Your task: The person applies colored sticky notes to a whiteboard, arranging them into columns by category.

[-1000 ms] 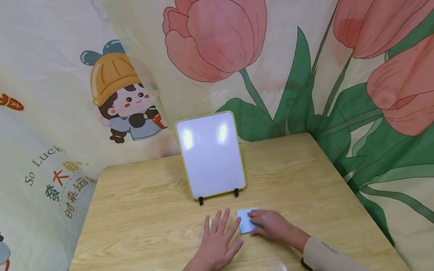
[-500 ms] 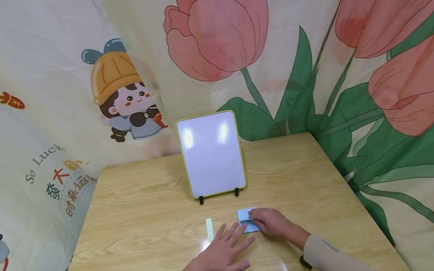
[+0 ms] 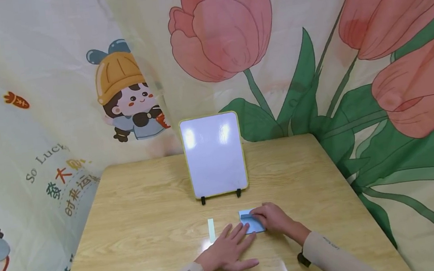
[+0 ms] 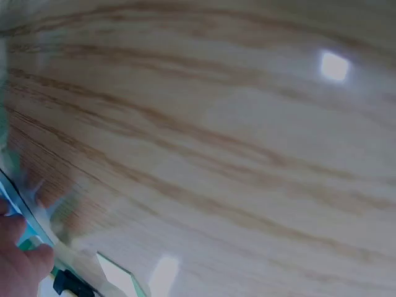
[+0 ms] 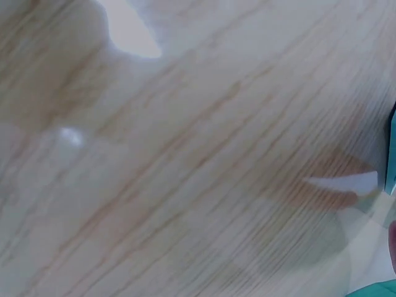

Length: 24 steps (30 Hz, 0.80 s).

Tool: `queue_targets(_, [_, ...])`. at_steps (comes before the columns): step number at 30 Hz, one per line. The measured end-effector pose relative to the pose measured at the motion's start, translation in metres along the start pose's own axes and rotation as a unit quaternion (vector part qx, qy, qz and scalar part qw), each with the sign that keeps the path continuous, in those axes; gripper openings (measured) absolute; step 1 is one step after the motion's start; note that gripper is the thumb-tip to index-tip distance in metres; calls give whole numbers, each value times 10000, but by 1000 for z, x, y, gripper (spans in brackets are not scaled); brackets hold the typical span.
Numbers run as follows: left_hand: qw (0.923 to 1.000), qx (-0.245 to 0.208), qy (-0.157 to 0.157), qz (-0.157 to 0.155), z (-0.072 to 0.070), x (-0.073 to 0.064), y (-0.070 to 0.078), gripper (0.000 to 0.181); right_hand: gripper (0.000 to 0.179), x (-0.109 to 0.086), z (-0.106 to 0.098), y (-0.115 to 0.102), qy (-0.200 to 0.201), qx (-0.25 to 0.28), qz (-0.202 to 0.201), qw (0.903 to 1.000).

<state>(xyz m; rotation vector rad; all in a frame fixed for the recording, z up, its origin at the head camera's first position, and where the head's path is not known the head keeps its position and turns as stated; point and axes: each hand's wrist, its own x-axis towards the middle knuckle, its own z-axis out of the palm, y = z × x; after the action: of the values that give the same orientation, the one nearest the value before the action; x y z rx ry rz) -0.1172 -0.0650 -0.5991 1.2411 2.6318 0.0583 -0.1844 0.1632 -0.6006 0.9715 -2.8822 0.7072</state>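
Observation:
A square pad of blue sticky notes (image 3: 255, 226) lies on the table in front of the whiteboard; in the left wrist view a blue edge (image 4: 25, 207) shows at the far left. My right hand (image 3: 275, 217) pinches the pad's top sheet at its right side, and that sheet bends up with a darker band across it. Spread and straight, the fingers of my left hand (image 3: 229, 249) rest at the pad's lower left edge. Left of the pad lies a narrow pale green strip (image 3: 211, 231). The right wrist view catches only a blue edge (image 5: 391, 154) at its right border.
Behind the pad, a small whiteboard (image 3: 214, 155) with a yellow frame leans back on black feet (image 3: 203, 200). The wooden table (image 3: 141, 205) meets a printed cloth backdrop (image 3: 246, 35) at its far edge and sides.
My left hand has drawn back toward me and right, uncovering the pale green strip. My right hand has lifted the blue top sheet, which now bends up from the pad.

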Motion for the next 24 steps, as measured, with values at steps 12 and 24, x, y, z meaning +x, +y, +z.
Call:
queue_targets(12, [9988,151,-400,-245,-2,11,-3,94,15,11,-6,12,25,385,387,9985])
queue_targets(24, [9976,245,-497,-414,-6,9,2,95,12,23,-8,20,-65,631,865,9942])
